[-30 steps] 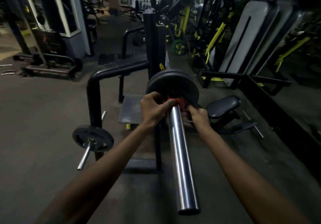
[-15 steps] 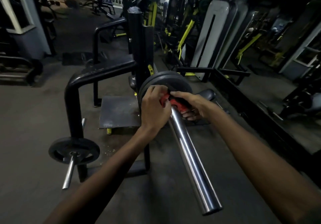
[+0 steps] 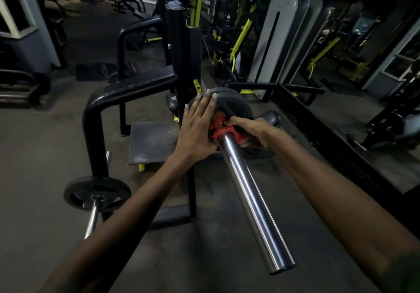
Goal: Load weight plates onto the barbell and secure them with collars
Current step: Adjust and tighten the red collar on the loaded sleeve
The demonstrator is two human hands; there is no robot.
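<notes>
My left hand has just flattened open against the weight plates, bracing them, while my right hand is gripping the red collar, nearly seated on the barbell.

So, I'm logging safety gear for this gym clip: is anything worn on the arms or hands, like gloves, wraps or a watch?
Nothing shows on the left hand or the right hand: no gloves, wraps, rings or watch. Both forearms are bare. Only a dark greenish sleeve edge appears, at the right arm's upper end.
</notes>
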